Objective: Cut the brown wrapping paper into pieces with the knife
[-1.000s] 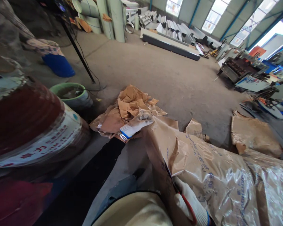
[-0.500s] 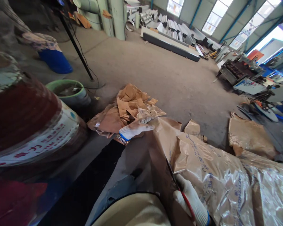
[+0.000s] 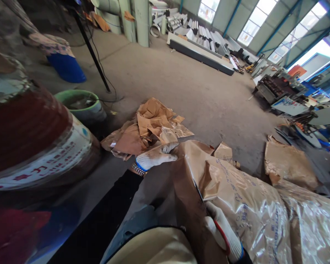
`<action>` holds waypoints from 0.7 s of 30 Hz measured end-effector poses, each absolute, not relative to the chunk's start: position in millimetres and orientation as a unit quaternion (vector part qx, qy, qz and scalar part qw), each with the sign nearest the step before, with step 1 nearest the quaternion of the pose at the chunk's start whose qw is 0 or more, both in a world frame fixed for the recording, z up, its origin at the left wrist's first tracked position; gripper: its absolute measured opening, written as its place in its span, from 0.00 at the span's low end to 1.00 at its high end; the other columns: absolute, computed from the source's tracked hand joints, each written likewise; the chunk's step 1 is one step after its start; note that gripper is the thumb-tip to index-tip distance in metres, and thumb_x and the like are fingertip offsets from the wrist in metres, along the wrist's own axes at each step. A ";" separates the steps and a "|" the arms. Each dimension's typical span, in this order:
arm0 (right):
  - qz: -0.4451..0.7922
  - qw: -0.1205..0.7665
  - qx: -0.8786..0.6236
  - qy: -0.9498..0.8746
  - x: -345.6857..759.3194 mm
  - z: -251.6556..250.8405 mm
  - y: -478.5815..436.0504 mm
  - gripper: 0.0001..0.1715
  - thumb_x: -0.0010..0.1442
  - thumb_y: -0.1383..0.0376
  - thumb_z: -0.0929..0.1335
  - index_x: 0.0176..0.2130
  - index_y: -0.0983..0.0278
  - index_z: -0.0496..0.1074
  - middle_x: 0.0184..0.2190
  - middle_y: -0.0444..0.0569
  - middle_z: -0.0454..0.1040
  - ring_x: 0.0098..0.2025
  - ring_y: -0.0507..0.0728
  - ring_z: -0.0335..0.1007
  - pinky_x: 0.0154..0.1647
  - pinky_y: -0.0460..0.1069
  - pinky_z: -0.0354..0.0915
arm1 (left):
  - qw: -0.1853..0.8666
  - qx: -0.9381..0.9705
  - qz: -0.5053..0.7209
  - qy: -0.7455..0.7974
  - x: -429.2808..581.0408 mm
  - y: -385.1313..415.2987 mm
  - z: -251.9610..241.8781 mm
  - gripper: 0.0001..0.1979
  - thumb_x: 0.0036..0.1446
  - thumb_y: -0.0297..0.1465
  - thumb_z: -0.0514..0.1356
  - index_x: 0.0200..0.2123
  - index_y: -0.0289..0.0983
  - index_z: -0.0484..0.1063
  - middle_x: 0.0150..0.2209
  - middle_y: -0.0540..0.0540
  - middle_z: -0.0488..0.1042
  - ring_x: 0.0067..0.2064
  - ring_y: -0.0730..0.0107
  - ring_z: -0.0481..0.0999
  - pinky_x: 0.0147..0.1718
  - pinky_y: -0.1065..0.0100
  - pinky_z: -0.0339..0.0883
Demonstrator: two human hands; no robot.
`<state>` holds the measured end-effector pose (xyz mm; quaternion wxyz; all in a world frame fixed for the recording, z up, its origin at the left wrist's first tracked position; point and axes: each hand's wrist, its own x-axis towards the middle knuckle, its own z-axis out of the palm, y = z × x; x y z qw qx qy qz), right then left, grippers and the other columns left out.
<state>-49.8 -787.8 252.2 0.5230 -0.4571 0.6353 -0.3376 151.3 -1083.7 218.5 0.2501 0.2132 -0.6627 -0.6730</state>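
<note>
My left hand (image 3: pixel 156 156), in a white knit glove with a blue cuff, is closed on the far edge of a brown wrapping sheet (image 3: pixel 222 176). The sheet is glossy, creased and printed with blue lettering. Lower right, my gloved right hand (image 3: pixel 225 231) grips red-handled scissors (image 3: pixel 220 234). Their dark blades lie along the cut edge of the sheet, running toward my left hand. The blade tips are partly hidden by the paper. Beyond my left hand, a crumpled heap of brown paper (image 3: pixel 151 121) rests on the floor.
A dark red drum (image 3: pixel 30 128) with a white label stands close on the left, beside a green-rimmed bucket (image 3: pixel 79 104). A black pole (image 3: pixel 92 51) and cable rise behind it. Folded brown paper (image 3: pixel 288 161) lies at right, near machinery (image 3: pixel 280 88). Another person's blue-covered foot (image 3: pixel 66 68) shows upper left.
My left hand has shifted slightly left and down, with the sheet's edge still in it. My right hand and the scissors stay almost in place. The view has tilted a little.
</note>
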 end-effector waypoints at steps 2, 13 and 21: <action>-0.345 0.529 -0.449 0.632 -49.0 251.8 -785.6 0.48 0.61 0.30 0.65 0.55 0.66 0.78 0.46 0.56 0.82 0.44 0.64 0.77 0.47 0.55 0.73 | 0.231 0.195 -0.712 -0.633 154.1 -1081.1 217.9 0.33 0.53 0.37 0.70 0.62 0.34 0.75 0.46 0.41 0.84 0.48 0.61 0.79 0.54 0.64 0.73; -0.375 0.474 -0.474 0.640 -47.1 245.8 -793.0 0.47 0.61 0.30 0.64 0.57 0.62 0.77 0.43 0.55 0.82 0.44 0.65 0.77 0.48 0.55 0.76 | 0.226 0.142 -0.772 -0.577 149.2 -1057.0 208.3 0.38 0.57 0.29 0.68 0.71 0.39 0.65 0.47 0.46 0.81 0.49 0.68 0.77 0.52 0.71 0.70; -0.396 0.493 -0.492 0.598 -52.1 258.4 -805.1 0.45 0.60 0.32 0.68 0.61 0.60 0.74 0.53 0.54 0.79 0.51 0.67 0.74 0.55 0.55 0.72 | 0.233 0.125 -0.747 -0.610 152.1 -1045.5 234.8 0.39 0.57 0.30 0.67 0.71 0.37 0.64 0.43 0.46 0.80 0.44 0.69 0.74 0.44 0.72 0.71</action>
